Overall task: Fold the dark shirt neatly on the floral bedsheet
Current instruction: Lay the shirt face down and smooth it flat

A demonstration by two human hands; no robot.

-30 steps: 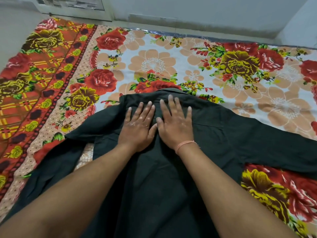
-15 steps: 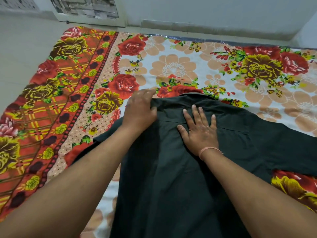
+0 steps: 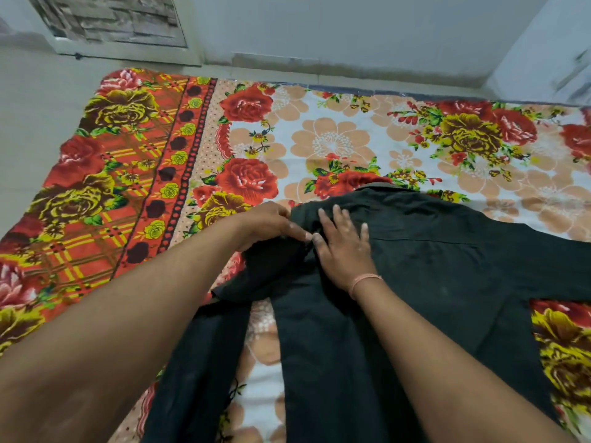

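The dark shirt (image 3: 431, 276) lies spread, back up, on the floral bedsheet (image 3: 335, 145), collar toward the far side. My left hand (image 3: 271, 223) pinches the shirt's left shoulder and has drawn it inward over the body, so the left sleeve (image 3: 204, 353) hangs bunched toward me. My right hand (image 3: 343, 247), a pink thread on its wrist, presses flat with spread fingers on the upper back just right of the fold. The right sleeve (image 3: 550, 260) still stretches out to the right edge of the view.
The bedsheet lies on a pale floor (image 3: 32, 100), with an orange-red patterned border (image 3: 112, 174) along its left side. A white wall (image 3: 351, 30) runs along the far edge and a stone-patterned panel (image 3: 108, 20) stands at the back left.
My left hand moved from flat on the back to the left shoulder, gripped it and pulled it inward. My right hand stayed pressing the back. The view shifted left.
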